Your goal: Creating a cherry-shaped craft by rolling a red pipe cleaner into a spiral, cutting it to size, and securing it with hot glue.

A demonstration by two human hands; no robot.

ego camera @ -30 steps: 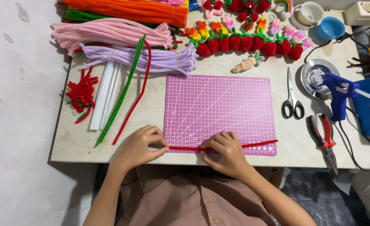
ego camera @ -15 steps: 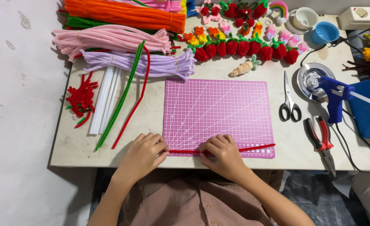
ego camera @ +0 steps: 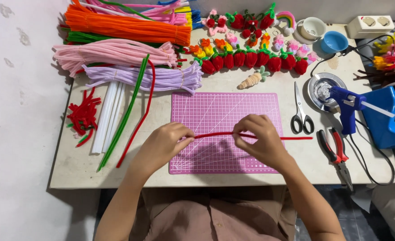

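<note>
Red pipe cleaner (ego camera: 215,135) is stretched out sideways above the pink cutting mat (ego camera: 226,109), pinched at its left end by the left hand (ego camera: 164,145) and gripped a bit further along by the right hand (ego camera: 257,140), so both hands are closed on it, with the rest sticking out to the right toward the scissors (ego camera: 301,116). Far left of the tabletop (ego camera: 72,165) has bundles of orange (ego camera: 126,27), pink (ego camera: 112,51) and lilac (ego camera: 152,76) pipe cleaners, plus loose green and red ones by some white sticks (ego camera: 108,116). A row of little red strawberry things (ego camera: 251,58) sits past the mat, and a blue glue gun (ego camera: 347,107) and red pliers (ego camera: 336,151) are off to the right.
</note>
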